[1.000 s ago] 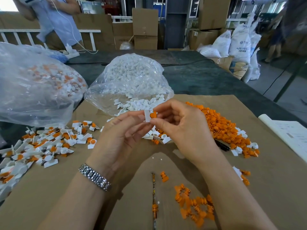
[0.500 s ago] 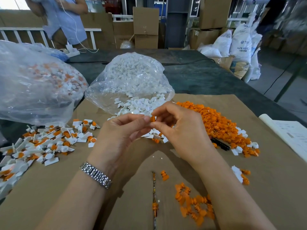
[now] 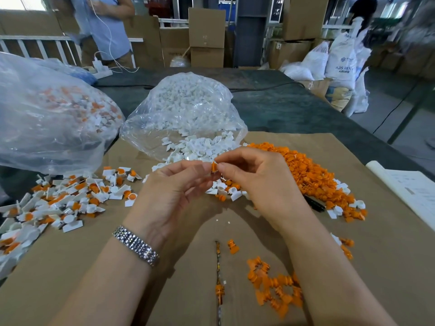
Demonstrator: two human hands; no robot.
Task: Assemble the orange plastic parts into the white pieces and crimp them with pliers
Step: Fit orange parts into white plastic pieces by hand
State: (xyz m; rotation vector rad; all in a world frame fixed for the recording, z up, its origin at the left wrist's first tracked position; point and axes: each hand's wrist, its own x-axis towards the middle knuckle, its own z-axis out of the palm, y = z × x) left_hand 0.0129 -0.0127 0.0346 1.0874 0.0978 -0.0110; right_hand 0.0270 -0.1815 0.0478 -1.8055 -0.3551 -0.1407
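Note:
Between both hands, above the middle of the cardboard, sits a small orange part (image 3: 214, 167). My left hand (image 3: 174, 191) pinches it from the left together with a white piece that its fingertips mostly hide. My right hand (image 3: 261, 182) pinches the orange part from the right with thumb and forefinger. A heap of loose orange parts (image 3: 313, 177) lies to the right. Loose white pieces (image 3: 200, 149) spill from a clear bag (image 3: 186, 109) behind the hands. Assembled white-and-orange pieces (image 3: 70, 198) lie scattered at the left. A dark tool handle (image 3: 314, 204) pokes out from under the orange heap.
A large clear bag (image 3: 47, 118) of assembled pieces fills the left. More orange parts (image 3: 275, 285) lie near my right forearm. A paper sheet (image 3: 414, 189) lies at the right edge. A seam (image 3: 219, 278) runs through the cardboard. A person (image 3: 106, 27) stands behind the table.
The white piece, plainly visible a second ago, is now covered by my left fingertips. Both hands have closed together around the orange part.

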